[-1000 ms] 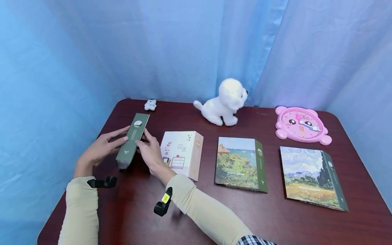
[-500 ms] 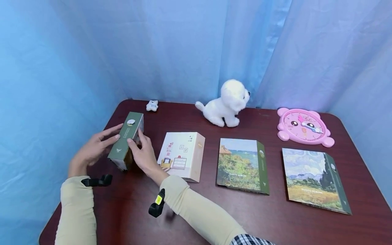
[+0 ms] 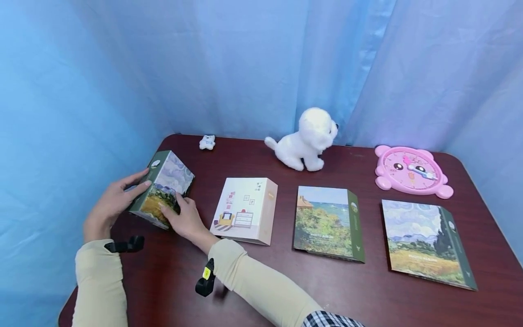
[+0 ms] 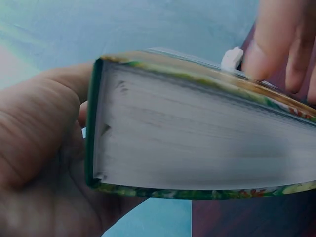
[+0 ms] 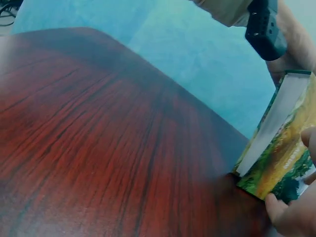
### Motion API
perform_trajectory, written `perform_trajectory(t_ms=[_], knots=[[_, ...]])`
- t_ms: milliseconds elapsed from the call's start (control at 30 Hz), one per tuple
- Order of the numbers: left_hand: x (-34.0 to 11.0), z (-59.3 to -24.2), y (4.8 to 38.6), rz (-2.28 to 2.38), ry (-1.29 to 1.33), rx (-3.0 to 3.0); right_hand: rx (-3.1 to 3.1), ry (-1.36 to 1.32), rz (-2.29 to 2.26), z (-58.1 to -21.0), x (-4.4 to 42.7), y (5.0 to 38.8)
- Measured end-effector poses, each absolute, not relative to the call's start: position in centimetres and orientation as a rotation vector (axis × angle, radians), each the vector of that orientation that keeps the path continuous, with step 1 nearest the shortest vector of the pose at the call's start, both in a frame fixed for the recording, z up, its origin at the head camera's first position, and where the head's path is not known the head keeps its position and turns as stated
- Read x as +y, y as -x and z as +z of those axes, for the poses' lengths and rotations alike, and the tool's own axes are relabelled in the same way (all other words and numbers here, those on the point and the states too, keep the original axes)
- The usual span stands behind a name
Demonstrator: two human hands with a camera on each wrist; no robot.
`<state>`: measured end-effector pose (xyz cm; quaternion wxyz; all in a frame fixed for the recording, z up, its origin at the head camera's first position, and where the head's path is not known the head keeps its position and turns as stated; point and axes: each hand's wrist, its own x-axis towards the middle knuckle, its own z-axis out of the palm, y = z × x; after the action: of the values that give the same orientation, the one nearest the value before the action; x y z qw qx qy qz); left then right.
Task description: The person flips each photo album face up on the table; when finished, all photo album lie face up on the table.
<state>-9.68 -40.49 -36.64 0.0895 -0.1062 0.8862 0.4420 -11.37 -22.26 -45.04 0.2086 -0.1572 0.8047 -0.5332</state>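
A thick photo album [image 3: 169, 179] with a painted landscape cover and green spine stands tilted at the table's left side. My left hand [image 3: 111, 200] holds it at the spine, with finger and thumb over the spine's edge. Across the front cover lies my right hand [image 3: 185, 219], gripping near the album's right edge. The left wrist view shows the white page block of the album [image 4: 197, 143] between its covers. A lower corner of the album [image 5: 276, 165] meets the tabletop in the right wrist view. The album's back cover is hidden in the head view.
Right of my hands lie a cream album [image 3: 241, 209], a seaside-cover album [image 3: 323, 222] and a wheatfield-cover album [image 3: 421, 240]. Behind them are a small white bear figure [image 3: 207, 142], a white plush dog [image 3: 304, 141] and a pink clock [image 3: 412, 172]. Blue curtains surround the table [image 3: 253, 286].
Both hands have tipped the album leftward from spine-up, so its painted front cover now faces up and right. The hands have shifted slightly left with it.
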Motion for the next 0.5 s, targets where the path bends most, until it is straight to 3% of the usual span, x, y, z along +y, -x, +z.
perform_trajectory(t_ms=[300,500], knots=[[-41.2,-36.9,9.7,1.195,0.391,2.647,2.320,0.355,-1.380,-45.2,-22.2,11.4],[-41.7,-39.1,9.6,1.205,0.466,2.584,2.352,0.350,-1.366,-45.7,-22.1,11.4]])
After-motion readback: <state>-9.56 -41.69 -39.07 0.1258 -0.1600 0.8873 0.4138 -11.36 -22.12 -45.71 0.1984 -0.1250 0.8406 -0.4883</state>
